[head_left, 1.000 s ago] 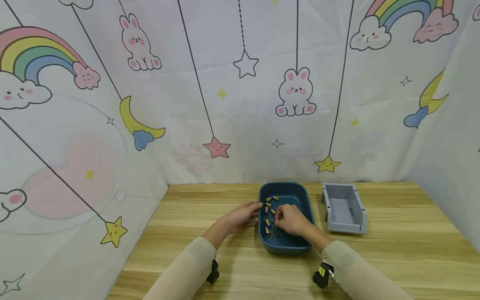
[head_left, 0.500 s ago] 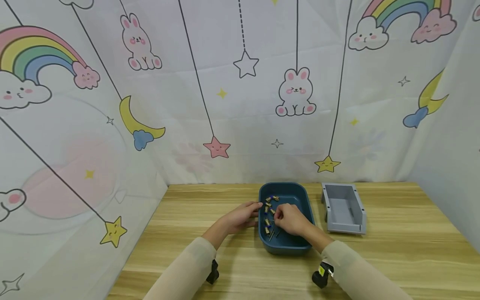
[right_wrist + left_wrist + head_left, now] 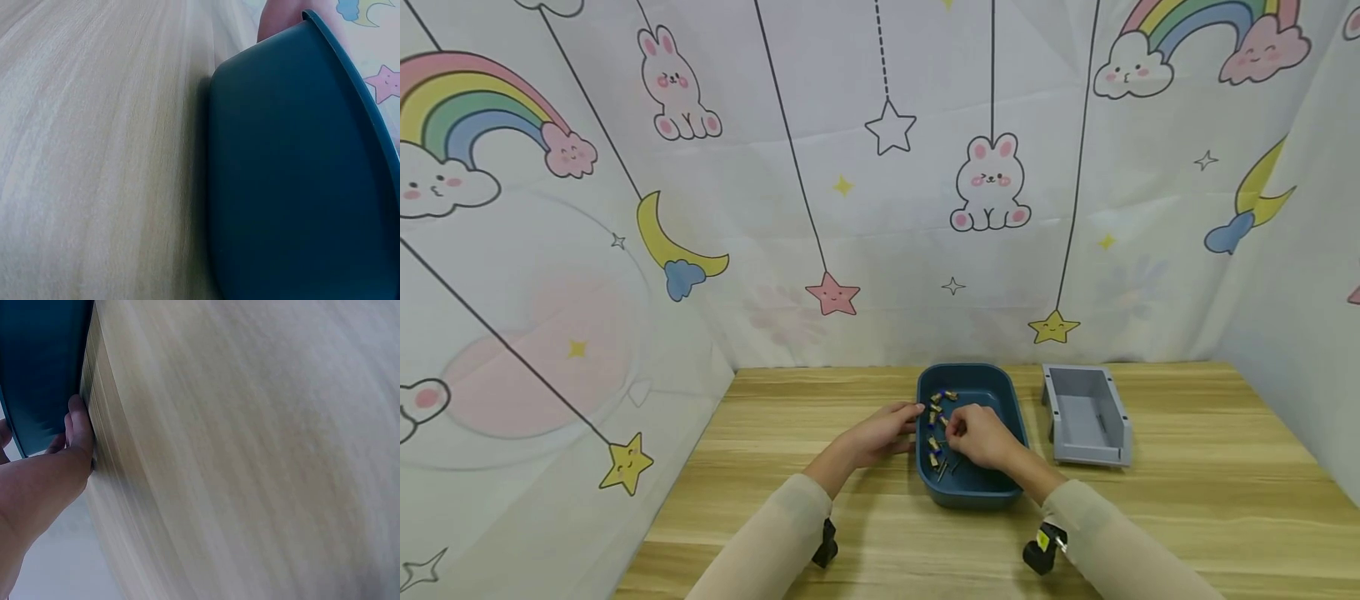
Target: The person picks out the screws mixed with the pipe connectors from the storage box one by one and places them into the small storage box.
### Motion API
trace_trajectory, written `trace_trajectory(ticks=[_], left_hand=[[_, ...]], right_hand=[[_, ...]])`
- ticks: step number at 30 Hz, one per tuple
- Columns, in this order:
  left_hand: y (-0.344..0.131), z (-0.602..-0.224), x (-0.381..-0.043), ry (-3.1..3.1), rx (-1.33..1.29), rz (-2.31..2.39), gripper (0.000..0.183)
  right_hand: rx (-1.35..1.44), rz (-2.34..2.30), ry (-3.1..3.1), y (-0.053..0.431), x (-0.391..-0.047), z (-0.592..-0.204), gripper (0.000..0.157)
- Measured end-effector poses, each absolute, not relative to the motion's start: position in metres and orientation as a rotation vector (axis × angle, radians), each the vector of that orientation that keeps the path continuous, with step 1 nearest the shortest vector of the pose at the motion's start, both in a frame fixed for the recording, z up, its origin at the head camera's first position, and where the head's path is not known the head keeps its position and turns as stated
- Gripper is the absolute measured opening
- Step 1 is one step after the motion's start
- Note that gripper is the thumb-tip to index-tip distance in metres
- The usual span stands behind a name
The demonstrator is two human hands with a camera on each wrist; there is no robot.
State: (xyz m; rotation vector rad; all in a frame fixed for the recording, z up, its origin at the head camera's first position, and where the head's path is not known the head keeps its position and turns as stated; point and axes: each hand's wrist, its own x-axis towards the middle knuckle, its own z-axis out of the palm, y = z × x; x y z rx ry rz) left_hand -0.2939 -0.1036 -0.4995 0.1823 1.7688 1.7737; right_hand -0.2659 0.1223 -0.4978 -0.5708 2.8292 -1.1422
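Note:
In the head view, a dark blue plastic tray [image 3: 977, 500] sits on the wooden table. Along its left side lie several small brass fittings with blue parts [image 3: 934, 446] and a few thin metal pins [image 3: 942, 472]. My right hand [image 3: 981, 437] reaches into the tray, fingers curled and fingertips together; a thin metal pin seems to stick out between them, partly hidden. My left hand [image 3: 880, 435] rests against the tray's outer left wall, fingers fairly straight and touching the rim. The left wrist view shows that hand [image 3: 62, 453] beside the tray wall [image 3: 44, 369].
To the right of the tray stands a grey open-fronted bin [image 3: 1086, 417] with a thin dark pin [image 3: 1102, 423] inside. A white printed cloth [image 3: 895, 208] hangs behind and beside the table [image 3: 805, 387]. The tray's outer wall [image 3: 294, 162] fills much of the right wrist view.
My right hand has shifted very slightly left within the tray, its fingertips still together. The left hand and the tray stay in place.

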Motion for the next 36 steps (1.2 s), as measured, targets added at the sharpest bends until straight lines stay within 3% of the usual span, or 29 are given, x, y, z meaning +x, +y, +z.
trace_trajectory(ticks=[5,36], left_hand=[[-0.1035,-0.4986,-0.2931,1.777,0.172,1.772,0.065],[-0.1017,-0.4999,-0.2930,1.811,0.158,1.752,0.067]], right_hand=[[-0.615,-1.166,2.812,0.1232,-0.2661,-0.4970,0.007],[-0.684,-1.275,2.791,0.1232,-0.2646,-0.4937,0.009]])
